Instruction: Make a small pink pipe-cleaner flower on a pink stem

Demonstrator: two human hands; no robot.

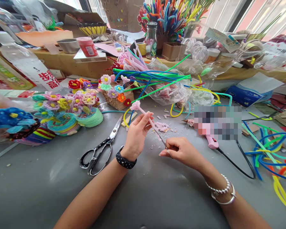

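My left hand (137,133) pinches a pink pipe-cleaner stem (146,115) near its upper part; a small pink flower head (135,105) tops it. My right hand (180,151) is closed on the stem's lower, bare-wire end. The stem slants from upper left to lower right between the hands, above the grey table (143,197). Pink fuzz scraps (162,126) lie on the table just beyond the hands. Large scissors (100,149) lie flat to the left of my left wrist.
A pink glue gun (211,141) with a black cord lies right of my hands. Finished pipe-cleaner flowers and baskets (116,95) stand at the left and back. Loose coloured pipe cleaners (271,152) sprawl at the right; bagged ones (157,79) lie behind.
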